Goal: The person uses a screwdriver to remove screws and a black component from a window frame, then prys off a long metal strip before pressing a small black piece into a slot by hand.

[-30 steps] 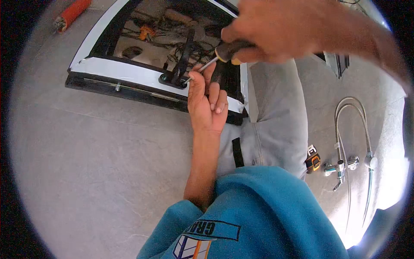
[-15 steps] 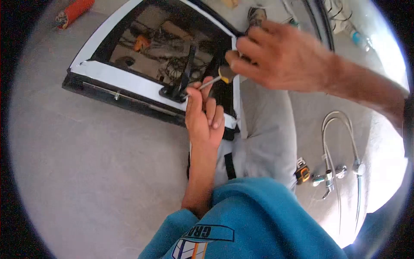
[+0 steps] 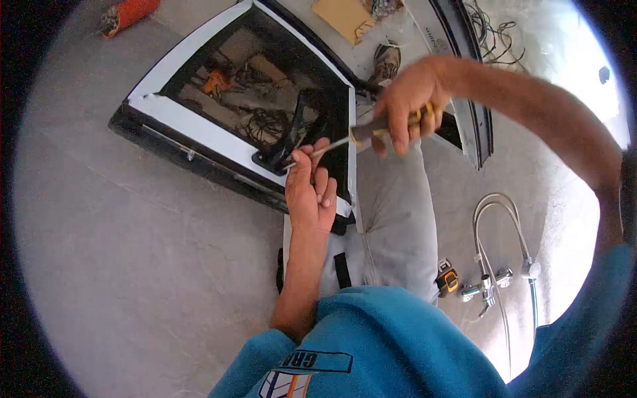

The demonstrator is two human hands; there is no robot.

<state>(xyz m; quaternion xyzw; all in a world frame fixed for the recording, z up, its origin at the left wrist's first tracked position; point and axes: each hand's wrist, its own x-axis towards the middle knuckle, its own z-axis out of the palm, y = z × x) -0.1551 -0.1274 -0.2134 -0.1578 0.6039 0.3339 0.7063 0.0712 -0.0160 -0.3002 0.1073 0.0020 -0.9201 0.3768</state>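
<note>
A dark-framed window sash [image 3: 211, 136] with white film strips around its glass leans across my leg. On its near edge sits a black window handle [image 3: 296, 126], its base close to my fingers. My right hand [image 3: 417, 93] is closed around the grey-and-yellow grip of a screwdriver [image 3: 369, 129]. The shaft runs down and left to the handle's base, where my left hand [image 3: 312, 196] pinches it near the tip with thumb and index finger. My other left fingers are curled. Whatever screw lies at the tip is hidden.
A tape measure [image 3: 448, 278] lies by my thigh, near a shower mixer with a metal hose [image 3: 492, 199]. Beyond my shoe [image 3: 386, 63] are cardboard [image 3: 342, 18], another dark frame [image 3: 474, 99] and black cable [image 3: 494, 36]. A red tube [image 3: 133, 14] lies far left.
My right hand has turned from a raised, loose finger position to a wrap around the screwdriver grip. My left hand keeps its pinch. The view has shifted slightly.
</note>
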